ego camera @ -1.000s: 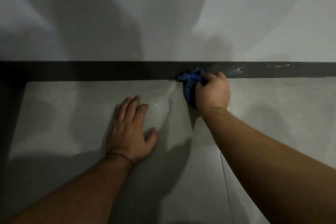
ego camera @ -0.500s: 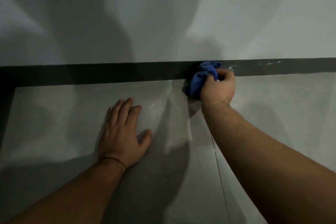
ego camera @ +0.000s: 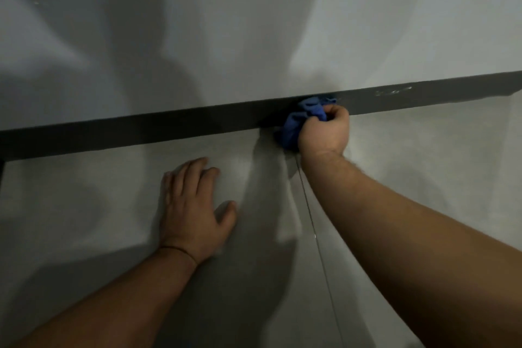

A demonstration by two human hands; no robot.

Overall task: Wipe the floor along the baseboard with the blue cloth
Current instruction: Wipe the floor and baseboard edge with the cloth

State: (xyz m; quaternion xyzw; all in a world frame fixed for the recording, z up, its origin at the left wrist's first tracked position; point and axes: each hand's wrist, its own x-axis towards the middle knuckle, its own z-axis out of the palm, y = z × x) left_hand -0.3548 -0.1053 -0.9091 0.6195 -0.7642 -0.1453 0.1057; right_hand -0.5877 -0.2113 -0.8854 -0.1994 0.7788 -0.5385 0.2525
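Lowest in the frame, your left hand (ego camera: 195, 206) lies flat on the grey floor (ego camera: 84, 220), fingers spread and holding nothing, a thin dark band (ego camera: 178, 250) around its wrist. Up and to the right, past a thin tile seam (ego camera: 310, 223), your right hand (ego camera: 324, 130) is fisted tight around the blue cloth (ego camera: 299, 121). The cloth is bunched into crumpled folds, pressed where floor meets the dark baseboard (ego camera: 141, 130), right of centre. Above runs the pale wall (ego camera: 254, 22), with whitish smears (ego camera: 392, 91) on the baseboard at upper right.
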